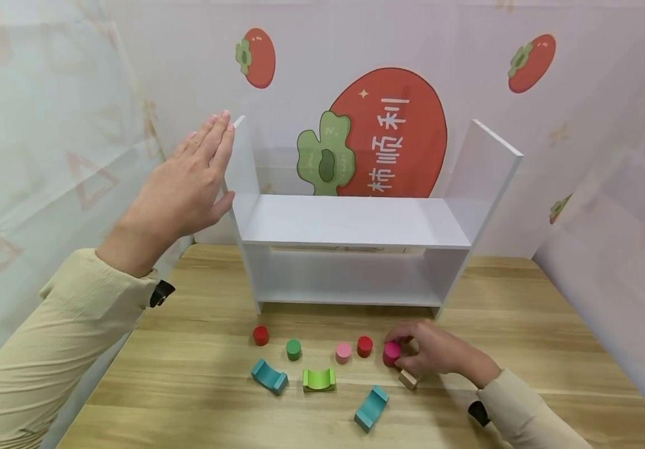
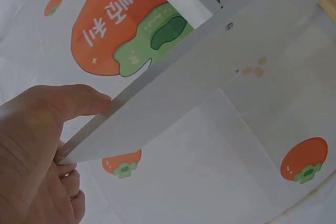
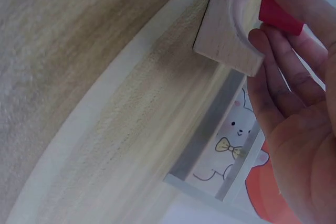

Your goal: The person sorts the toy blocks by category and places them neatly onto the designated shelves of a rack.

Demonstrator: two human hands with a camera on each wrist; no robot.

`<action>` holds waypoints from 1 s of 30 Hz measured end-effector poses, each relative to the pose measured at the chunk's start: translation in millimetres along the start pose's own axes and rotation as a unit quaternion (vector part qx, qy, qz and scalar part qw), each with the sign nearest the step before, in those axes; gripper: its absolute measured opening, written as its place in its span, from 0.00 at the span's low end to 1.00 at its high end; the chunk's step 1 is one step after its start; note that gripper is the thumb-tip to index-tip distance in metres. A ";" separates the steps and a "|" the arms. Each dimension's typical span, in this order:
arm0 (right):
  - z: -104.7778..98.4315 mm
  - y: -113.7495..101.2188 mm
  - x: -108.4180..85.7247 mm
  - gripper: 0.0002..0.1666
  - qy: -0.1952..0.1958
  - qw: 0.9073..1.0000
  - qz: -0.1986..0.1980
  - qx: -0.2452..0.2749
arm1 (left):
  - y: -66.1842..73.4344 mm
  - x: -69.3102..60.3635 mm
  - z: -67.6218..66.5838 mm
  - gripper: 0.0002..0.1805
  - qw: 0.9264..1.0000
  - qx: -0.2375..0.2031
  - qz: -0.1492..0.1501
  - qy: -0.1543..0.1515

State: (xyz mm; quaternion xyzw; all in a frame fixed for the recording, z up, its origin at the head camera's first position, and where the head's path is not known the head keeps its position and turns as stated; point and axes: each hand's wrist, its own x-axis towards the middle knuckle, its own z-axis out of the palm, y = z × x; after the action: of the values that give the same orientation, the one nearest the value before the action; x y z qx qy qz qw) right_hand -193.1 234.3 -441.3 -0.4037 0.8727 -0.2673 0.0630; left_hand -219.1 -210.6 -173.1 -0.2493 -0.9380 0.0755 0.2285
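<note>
My left hand [image 1: 187, 181] holds the upper part of the left side panel of a white shelf [image 1: 356, 219]. In the left wrist view, the thumb [image 2: 89, 100] lies on the panel's edge and the other fingers are at its corner, partly hidden. My right hand [image 1: 440, 352] pinches a magenta cylinder block [image 1: 392, 353] between thumb and fingers, low over the table's right part. Just beneath that hand is a plain wooden block with a curved cut-out [image 3: 226, 35], partly covered in the head view. Left of the magenta block stand a red cylinder [image 1: 364, 347] and a pink one [image 1: 343, 353].
A green cylinder [image 1: 293, 350] and another red cylinder [image 1: 260, 335] stand before the shelf's left half. Nearer the front lie a lime-green curved block [image 1: 319, 380] and two blue curved blocks, one left [image 1: 269, 376], one right [image 1: 371, 408]. Patterned cloth hangs behind the wooden table [image 1: 199, 405].
</note>
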 end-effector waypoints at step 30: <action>-110.5 -53.8 -21.9 0.17 0.190 0.976 0.101 -0.021 | -0.8 -0.2 -0.7 0.53 1.000 -0.016 0.003 0.001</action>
State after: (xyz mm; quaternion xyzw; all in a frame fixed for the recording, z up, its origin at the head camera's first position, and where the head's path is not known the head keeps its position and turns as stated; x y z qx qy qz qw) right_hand -178.4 267.8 -322.0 -0.2565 0.9104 -0.3133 -0.0856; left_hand -219.0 -211.4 -172.3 -0.2561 -0.9381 0.0609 0.2252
